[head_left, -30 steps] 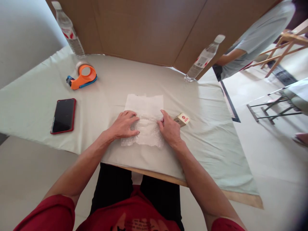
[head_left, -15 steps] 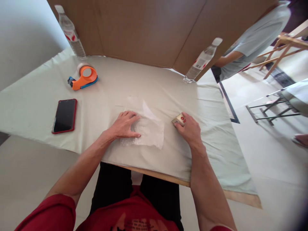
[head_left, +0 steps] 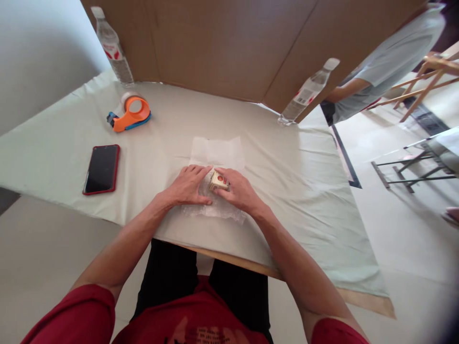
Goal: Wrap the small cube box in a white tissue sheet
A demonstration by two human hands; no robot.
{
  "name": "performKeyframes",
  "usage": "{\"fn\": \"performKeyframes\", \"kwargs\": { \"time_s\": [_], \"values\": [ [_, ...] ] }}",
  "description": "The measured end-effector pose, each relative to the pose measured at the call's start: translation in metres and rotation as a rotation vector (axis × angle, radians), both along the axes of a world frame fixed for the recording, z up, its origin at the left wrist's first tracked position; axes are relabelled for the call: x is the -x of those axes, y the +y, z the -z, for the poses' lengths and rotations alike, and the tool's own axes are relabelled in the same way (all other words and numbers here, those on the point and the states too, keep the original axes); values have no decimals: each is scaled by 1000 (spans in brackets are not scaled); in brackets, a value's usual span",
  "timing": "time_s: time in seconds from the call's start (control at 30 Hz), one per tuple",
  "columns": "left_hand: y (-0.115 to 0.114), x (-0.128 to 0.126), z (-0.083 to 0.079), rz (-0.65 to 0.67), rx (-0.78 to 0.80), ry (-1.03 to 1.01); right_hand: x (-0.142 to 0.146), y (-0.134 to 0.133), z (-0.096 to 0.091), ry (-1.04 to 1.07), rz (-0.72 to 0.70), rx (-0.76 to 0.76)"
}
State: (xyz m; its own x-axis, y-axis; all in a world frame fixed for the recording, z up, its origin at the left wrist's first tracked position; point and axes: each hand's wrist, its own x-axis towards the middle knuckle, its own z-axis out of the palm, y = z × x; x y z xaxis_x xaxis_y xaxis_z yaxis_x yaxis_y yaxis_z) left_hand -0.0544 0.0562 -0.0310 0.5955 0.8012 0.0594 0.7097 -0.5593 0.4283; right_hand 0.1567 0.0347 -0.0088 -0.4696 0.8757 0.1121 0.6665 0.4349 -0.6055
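Observation:
Between thumb and fingers, my right hand [head_left: 239,190] grips a small cream-coloured box [head_left: 218,180] with a red round mark. The box is over the middle of a clear bubble wrap bag [head_left: 215,210], whose whitish flap [head_left: 217,149] spreads out on the far side. My left hand [head_left: 188,187] rests on the left part of the bag, thumb and fingers apart, holding nothing. Its fingertips are close to the box; whether they touch it I cannot tell.
To the left lie a phone [head_left: 102,169] in a red case and an orange tape dispenser [head_left: 132,114]. Water bottles [head_left: 114,50] [head_left: 306,93] stand against a cardboard screen [head_left: 222,48]. Beyond the table's right side are a person [head_left: 390,62] and a folding stool [head_left: 423,162].
My right hand has carried the small box leftward from the bare cloth to over the bubble wrap bag. The bag's flap now lies flatter and wider. My left hand has stayed nearly in place.

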Motion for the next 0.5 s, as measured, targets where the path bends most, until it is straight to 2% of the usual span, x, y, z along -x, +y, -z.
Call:
{"fn": "performKeyframes", "kwargs": {
  "time_s": [0.1,0.17,0.3,0.5],
  "values": [
    [0,0,0,-1,10,-8,-6,15,20,-19,-5,-60],
    [0,0,0,-4,12,-6,-12,17,26,34,-36,-73],
    [0,0,0,-5,12,-4,-20,12,30,120,8,-30],
    [0,1,-1,-4,19,-14,-19,14,31,76,-8,-41]
  ]
}}
